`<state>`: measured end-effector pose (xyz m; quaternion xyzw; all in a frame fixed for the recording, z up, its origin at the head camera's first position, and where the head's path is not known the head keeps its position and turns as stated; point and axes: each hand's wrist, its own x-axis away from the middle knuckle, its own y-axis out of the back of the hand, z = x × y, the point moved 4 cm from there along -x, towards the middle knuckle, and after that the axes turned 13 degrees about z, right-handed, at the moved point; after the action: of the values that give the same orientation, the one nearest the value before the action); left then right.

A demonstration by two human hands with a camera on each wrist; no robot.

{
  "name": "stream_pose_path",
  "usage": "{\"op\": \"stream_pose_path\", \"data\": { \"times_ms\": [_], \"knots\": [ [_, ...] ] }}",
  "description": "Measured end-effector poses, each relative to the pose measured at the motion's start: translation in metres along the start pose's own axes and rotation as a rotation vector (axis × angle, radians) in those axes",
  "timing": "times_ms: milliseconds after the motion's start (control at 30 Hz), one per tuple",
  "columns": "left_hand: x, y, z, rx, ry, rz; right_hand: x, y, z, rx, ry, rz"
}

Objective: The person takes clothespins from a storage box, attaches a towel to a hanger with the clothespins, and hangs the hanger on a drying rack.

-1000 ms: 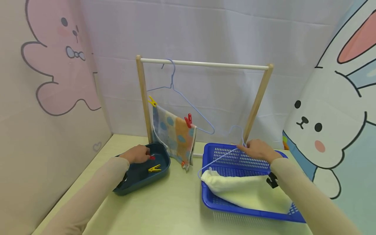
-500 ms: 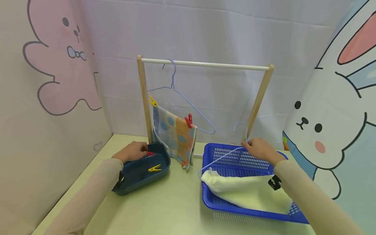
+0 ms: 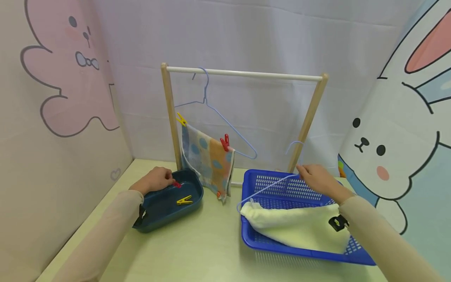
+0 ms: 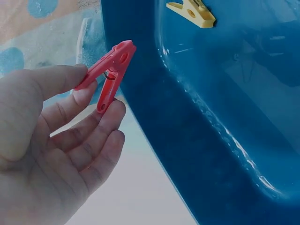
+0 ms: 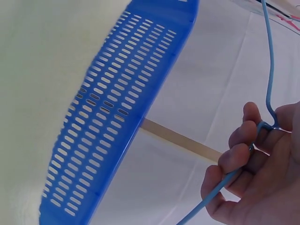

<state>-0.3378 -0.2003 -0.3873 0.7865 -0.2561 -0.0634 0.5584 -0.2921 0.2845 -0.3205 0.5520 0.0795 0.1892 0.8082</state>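
My left hand [image 3: 156,180] pinches a red clothespin [image 4: 112,72] by its handle ends, over the back left rim of the dark blue tray [image 3: 165,215]. Inside that tray lies a yellow clothespin [image 3: 184,200]. My right hand [image 3: 318,180] grips a light blue wire hanger [image 3: 271,186] at the neck below its hook, fingers curled round the wire in the right wrist view. The hanger's left end reaches down to a pale yellow cloth [image 3: 299,227] in the blue perforated basket [image 3: 285,248]; its right part is hidden by my hand and arm.
Behind stands a rack with a white rod [image 3: 246,73] on wooden posts. Another blue hanger [image 3: 225,117] hangs there, holding a patterned cloth [image 3: 208,160] with yellow [image 3: 181,120] and red clothespins [image 3: 224,142]. Printed curtains enclose the table.
My left hand has drawn the red clothespin back and left, up from the tray's floor. My right hand has shifted right, and the hanger's hook has moved right and up with it.
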Motion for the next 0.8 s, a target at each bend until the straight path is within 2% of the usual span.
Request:
{"op": "stream_pose_path", "data": {
  "times_ms": [333, 600, 800],
  "knots": [
    [0.001, -0.002, -0.004, 0.086, -0.004, -0.003, 0.012, 0.004, 0.008, 0.001, 0.034, -0.022],
    [0.001, -0.002, -0.009, 0.078, -0.004, 0.019, 0.022, 0.008, 0.009, -0.01, 0.048, -0.037],
    [0.002, 0.002, -0.013, 0.058, -0.038, -0.01, 0.026, 0.011, 0.01, -0.008, 0.046, -0.055]
  ]
}}
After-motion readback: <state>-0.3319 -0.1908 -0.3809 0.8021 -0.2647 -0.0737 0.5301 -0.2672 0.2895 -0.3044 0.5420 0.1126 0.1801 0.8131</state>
